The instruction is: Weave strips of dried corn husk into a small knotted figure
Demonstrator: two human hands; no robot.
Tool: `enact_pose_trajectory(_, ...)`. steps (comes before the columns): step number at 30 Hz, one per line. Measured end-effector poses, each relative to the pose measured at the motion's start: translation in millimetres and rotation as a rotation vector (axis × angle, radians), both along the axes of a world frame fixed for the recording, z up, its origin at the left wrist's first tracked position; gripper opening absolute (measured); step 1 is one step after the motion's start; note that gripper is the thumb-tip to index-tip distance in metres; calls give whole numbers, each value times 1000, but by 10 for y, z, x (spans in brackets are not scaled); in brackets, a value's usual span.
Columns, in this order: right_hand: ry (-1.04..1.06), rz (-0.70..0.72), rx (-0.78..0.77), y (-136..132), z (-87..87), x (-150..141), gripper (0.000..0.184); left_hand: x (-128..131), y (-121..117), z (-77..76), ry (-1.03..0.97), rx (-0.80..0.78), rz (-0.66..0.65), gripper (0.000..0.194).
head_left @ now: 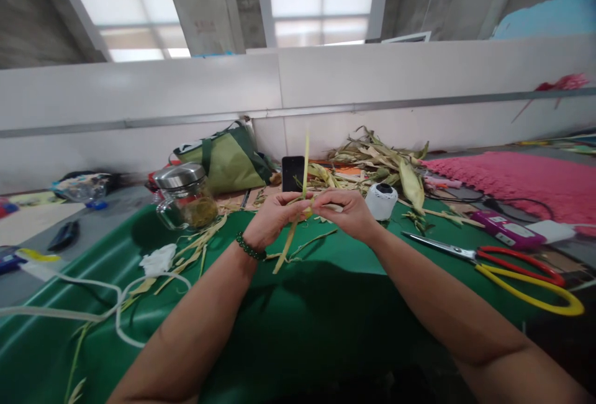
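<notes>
Above the middle of the green mat, my left hand [282, 213] pinches strips of corn husk [289, 239]. One pale strip stands up from the fingers and another end hangs down toward the mat. Close against it, my right hand [343, 210] has its thumb and fingers closed on the same husk strips, where they cross between the two hands. The fingers hide the exact crossing. A green bead bracelet [251, 247] circles my left wrist. Just right of my right hand stands a white spool of thread [382, 201].
Dried corn husks [395, 171] are heaped at the back. Scissors [493, 261] with red and yellow handles lie right, near a purple power strip [508, 228]. Left stand a glass jar [186, 196] and a green bag [228, 162]. A phone [292, 174] leans behind my hands. White cable [118, 305] crosses the green mat [316, 323].
</notes>
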State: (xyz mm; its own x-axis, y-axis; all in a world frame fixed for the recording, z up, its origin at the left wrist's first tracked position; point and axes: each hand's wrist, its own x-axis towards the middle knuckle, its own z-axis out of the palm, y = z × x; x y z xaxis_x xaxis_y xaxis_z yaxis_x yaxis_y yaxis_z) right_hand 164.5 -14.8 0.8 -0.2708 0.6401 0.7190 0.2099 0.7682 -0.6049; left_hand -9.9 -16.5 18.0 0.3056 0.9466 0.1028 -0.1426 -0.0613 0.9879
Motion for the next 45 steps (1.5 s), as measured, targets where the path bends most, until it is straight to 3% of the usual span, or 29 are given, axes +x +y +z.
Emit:
enact_pose_trajectory(7, 109, -167, -17, -63, -38, -75, 9, 5, 0, -19, -60, 125, -106, 49)
enact_pose_trajectory(11, 189, -208, -85, -93, -48, -131, 10, 48, -5, -54, -92, 78, -68, 47)
enact_pose_trajectory(15, 169, -193, -53, -48, -72, -108, 10, 75, -9, -70, -117, 36, -12, 39)
enact_pose_trajectory(18, 15, -262, 152, -25, -63, -41, 10, 61, 13, -65, -145, 27, 13, 34)
enact_pose_trajectory(22, -335, -459, 663, -95, -32, -46, 13, 43, 57, -72, -180, -28, 79, 35)
enact_pose_trajectory(24, -552, -445, 844, -143, -47, -121, 20, 59, 61, -84, -177, -42, 83, 36)
enact_pose_trajectory(27, -693, -395, 935, -163, -107, -234, 23, 96, 43, -97, -132, -45, 62, 37)
enact_pose_trajectory(30, -482, -256, 751, -115, -152, -239, 24, 104, 26, -98, -64, -8, 39, 36)
enact_pose_trajectory(34, -6, -146, 131, -7, -133, -115, 19, 66, 22, -94, 5, -7, -44, 38)
enact_pose_trajectory(36, 120, -127, -60, 41, -111, -67, 23, 50, 18, -90, 3, -29, -98, 39)
enact_pose_trajectory(42, 180, -160, -143, 86, -71, -60, 37, 47, 13, -97, 11, 8, -124, 34)
enact_pose_trajectory(45, 137, -62, -308, 97, -57, -30, 35, 20, 39, -92, -2, 7, -102, 33)
